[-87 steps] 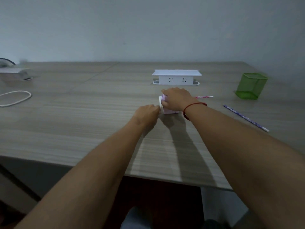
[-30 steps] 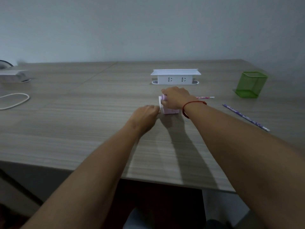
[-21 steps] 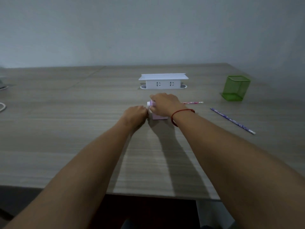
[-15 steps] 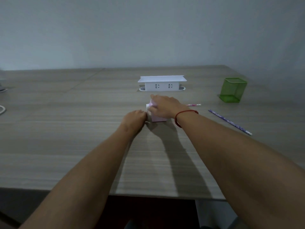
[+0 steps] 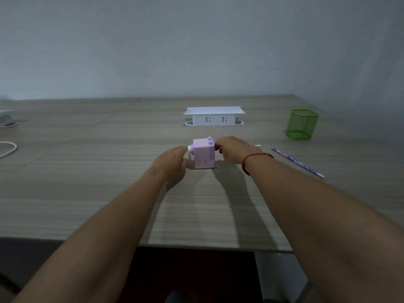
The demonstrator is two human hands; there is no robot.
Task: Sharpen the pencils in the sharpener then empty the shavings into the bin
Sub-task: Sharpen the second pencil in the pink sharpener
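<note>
A lilac box-shaped sharpener (image 5: 204, 153) stands on the wooden desk (image 5: 109, 182), with a white crank stub (image 5: 189, 148) on its left side. My left hand (image 5: 172, 160) is curled against that crank. My right hand (image 5: 231, 149), with a red string on the wrist, is closed at the sharpener's right side on a pink pencil; only the pencil's far end (image 5: 257, 145) shows past the hand. A purple pencil (image 5: 297, 163) lies loose on the desk to the right. The green mesh bin (image 5: 302, 124) stands at the back right.
A white pop-up socket box (image 5: 213, 117) sits just behind the sharpener. A white cable loop (image 5: 8, 148) and a grey device (image 5: 7, 120) lie at the far left. The desk's front edge runs below my forearms.
My right hand has slid off the sharpener's top to its right side, uncovering the lilac body. My left hand stays at the crank. The view has shifted slightly.
</note>
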